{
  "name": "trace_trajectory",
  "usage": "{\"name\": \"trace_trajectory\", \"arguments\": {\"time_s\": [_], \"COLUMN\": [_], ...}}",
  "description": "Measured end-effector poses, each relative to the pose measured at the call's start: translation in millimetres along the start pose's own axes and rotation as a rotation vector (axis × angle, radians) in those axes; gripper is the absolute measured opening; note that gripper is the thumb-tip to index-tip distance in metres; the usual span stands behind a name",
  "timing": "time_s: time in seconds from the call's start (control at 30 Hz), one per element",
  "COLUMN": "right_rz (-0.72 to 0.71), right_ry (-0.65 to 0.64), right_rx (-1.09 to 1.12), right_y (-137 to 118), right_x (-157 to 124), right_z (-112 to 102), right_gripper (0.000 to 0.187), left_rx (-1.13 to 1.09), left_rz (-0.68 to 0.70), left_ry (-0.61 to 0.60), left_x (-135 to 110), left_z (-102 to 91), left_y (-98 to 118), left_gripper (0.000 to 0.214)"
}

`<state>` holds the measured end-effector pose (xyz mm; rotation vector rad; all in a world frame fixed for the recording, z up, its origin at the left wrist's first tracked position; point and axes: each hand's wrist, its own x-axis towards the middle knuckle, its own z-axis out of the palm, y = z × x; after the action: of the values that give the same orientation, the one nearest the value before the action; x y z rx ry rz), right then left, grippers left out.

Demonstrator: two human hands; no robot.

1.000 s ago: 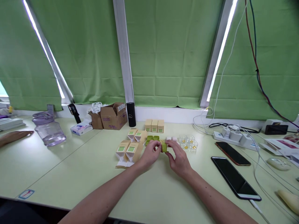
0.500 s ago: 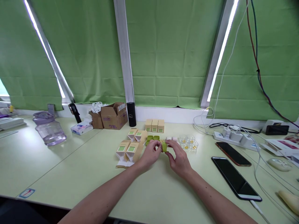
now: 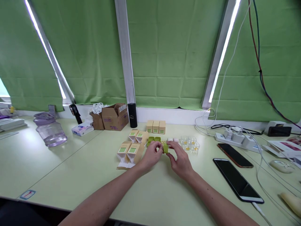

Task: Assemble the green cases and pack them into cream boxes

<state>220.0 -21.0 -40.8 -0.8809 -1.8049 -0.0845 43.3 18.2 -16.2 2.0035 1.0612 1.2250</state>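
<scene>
My right hand [image 3: 180,159] grips a small olive-green box-shaped piece [image 3: 165,148] between thumb and fingers, its side facing me. Pinched closed at the left edge of that piece is my left hand [image 3: 152,153]; what its fingertips hold is too small and hidden to name. Just behind the hands lie several green square pieces [image 3: 154,138], partly covered by my left hand. Small white pieces [image 3: 172,139] sit behind my right fingers. To the right stand several clear little cups [image 3: 189,142] with gold-coloured bottoms.
Opened kraft boxes [image 3: 132,150] with green labels lie left of my hands; three closed kraft boxes [image 3: 155,126] stand behind. Two phones [image 3: 237,179], cables and a power strip [image 3: 237,142] are at right. A purple-lidded jug [image 3: 50,130], carton [image 3: 115,117] and black cylinder [image 3: 132,115] stand farther left.
Both hands stay almost in place around the green piece. The other things on the table have not visibly moved.
</scene>
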Motion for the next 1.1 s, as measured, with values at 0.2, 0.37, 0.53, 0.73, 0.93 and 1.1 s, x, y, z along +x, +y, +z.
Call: {"name": "trace_trajectory", "arguments": {"time_s": [0.2, 0.37, 0.53, 0.73, 0.93, 1.1], "right_rz": [-0.001, 0.009, 0.012, 0.005, 0.012, 0.023], "right_ry": [-0.002, -0.005, -0.012, -0.012, -0.017, -0.017], "right_rx": [0.006, 0.011, 0.01, 0.006, 0.017, 0.018], "right_y": [0.4, 0.7, 0.9, 1.7, 2.5, 2.6], "right_x": [-0.1, -0.4, -0.7, -1.1, -1.2, -1.5], "right_z": [-0.2, -0.3, -0.3, -0.1, 0.2, 0.0], "right_gripper": [0.049, 0.049, 0.049, 0.05, 0.05, 0.051], "left_rx": [-0.026, -0.031, -0.027, -0.011, 0.011, 0.025], "left_rz": [-0.023, -0.051, -0.054, -0.049, -0.031, -0.032], "left_ry": [-0.002, -0.011, -0.02, -0.027, -0.025, -0.026], "left_x": [0.2, 0.2, 0.1, -0.1, 0.7, 0.6], "left_z": [0.2, 0.0, -0.5, -1.6, -2.0, -2.7], "left_y": [0.0, 2.0, 2.1, 1.3, -1.3, -1.9], "left_gripper": [0.014, 0.014, 0.017, 0.018, 0.02, 0.022]}}
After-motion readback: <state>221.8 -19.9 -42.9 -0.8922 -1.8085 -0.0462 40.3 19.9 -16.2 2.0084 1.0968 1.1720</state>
